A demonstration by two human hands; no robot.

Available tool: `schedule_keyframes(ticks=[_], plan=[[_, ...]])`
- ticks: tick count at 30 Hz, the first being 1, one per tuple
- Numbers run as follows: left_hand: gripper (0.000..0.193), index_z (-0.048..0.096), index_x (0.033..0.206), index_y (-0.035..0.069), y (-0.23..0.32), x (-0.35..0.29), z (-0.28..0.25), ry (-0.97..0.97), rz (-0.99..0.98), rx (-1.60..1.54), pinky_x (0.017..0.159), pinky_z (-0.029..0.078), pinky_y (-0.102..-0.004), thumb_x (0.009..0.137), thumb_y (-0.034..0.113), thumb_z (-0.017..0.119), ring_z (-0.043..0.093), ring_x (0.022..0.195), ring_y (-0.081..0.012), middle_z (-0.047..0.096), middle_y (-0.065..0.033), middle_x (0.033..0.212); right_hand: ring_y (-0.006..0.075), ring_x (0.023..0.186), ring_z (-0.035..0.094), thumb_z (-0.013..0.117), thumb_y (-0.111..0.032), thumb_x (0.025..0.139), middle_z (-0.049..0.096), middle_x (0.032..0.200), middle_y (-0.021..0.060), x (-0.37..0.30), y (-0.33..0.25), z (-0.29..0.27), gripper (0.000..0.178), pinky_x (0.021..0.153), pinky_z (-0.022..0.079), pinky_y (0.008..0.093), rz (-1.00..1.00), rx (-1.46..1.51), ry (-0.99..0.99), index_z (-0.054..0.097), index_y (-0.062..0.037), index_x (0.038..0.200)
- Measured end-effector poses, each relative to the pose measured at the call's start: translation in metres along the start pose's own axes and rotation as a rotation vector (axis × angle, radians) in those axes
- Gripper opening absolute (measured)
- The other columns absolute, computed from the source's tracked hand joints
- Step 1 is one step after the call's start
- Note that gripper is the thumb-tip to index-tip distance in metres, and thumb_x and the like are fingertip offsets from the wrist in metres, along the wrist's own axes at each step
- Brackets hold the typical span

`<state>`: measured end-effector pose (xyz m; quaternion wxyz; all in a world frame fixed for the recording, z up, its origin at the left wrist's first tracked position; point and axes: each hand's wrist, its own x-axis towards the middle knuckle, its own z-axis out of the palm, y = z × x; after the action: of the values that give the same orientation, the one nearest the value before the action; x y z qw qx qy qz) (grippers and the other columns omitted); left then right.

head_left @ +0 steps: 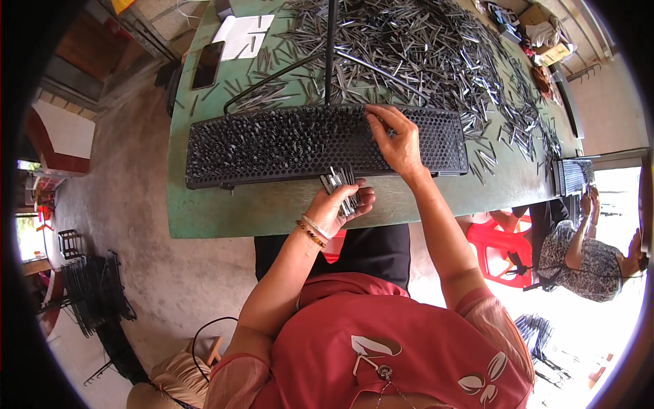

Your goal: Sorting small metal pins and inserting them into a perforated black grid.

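Two hands at work over green tabletop (pixel 225 215). Left hand (pixel 335 208) palm up near tabletop's front edge, grip closed round bundle of metal pins (pixel 340 185). Right hand (pixel 397 140) on black perforated tray (pixel 272 146), fingertips (pixel 373 117) pinched at hole near tray's far edge; pin there too small to tell. Loose pins (pixel 422 48) heaped beyond tray.
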<state>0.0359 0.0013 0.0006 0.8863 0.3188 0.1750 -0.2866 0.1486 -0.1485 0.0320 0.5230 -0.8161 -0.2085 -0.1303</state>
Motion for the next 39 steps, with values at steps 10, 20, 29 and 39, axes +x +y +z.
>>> schedule_keyframes(ticks=[10,20,29,39], plan=[[0.018,0.059,0.098,0.000,-0.005,-0.007,0.002,0.166,0.039,0.046,0.074,0.055,-0.0343,0.085,0.012,0.058,0.064,0.085,-0.0220,0.064,-0.0108,0.092,0.0204,0.073,0.063,0.062,-0.002,0.081,0.063,0.092,0.0116,-0.006,0.010,0.006,0.019,0.063,0.050,0.0273,-0.150,-0.157,0.023,0.065,-0.0001,0.100],[0.017,0.060,0.101,0.003,-0.006,-0.010,-0.001,0.123,0.069,-0.023,0.075,0.055,-0.0338,0.087,0.013,0.059,0.064,0.087,-0.0207,0.064,-0.0085,0.094,0.0191,0.070,0.061,0.069,-0.012,0.079,0.061,0.094,0.0096,-0.015,-0.017,0.002,0.021,0.063,0.050,0.0309,-0.029,-0.150,-0.081,0.067,-0.0020,0.098],[0.020,0.058,0.107,0.007,-0.008,-0.009,0.003,0.127,0.133,-0.041,0.076,0.054,-0.0333,0.088,0.014,0.059,0.064,0.089,-0.0187,0.064,-0.0064,0.097,0.0073,0.066,0.058,0.070,-0.014,0.080,0.065,0.074,0.0056,-0.030,-0.031,-0.006,0.018,0.057,0.046,0.0226,0.364,0.105,-0.450,0.069,0.0008,0.089],[0.022,0.058,0.107,0.006,-0.009,-0.009,0.003,0.167,0.168,-0.080,0.079,0.053,-0.0342,0.088,0.017,0.057,0.063,0.092,-0.0195,0.064,-0.0076,0.100,0.0071,0.066,0.058,0.067,-0.014,0.084,0.067,0.076,0.0056,-0.026,-0.027,-0.008,0.021,0.061,0.048,0.0210,0.488,0.291,-0.267,0.067,0.0045,0.093]])
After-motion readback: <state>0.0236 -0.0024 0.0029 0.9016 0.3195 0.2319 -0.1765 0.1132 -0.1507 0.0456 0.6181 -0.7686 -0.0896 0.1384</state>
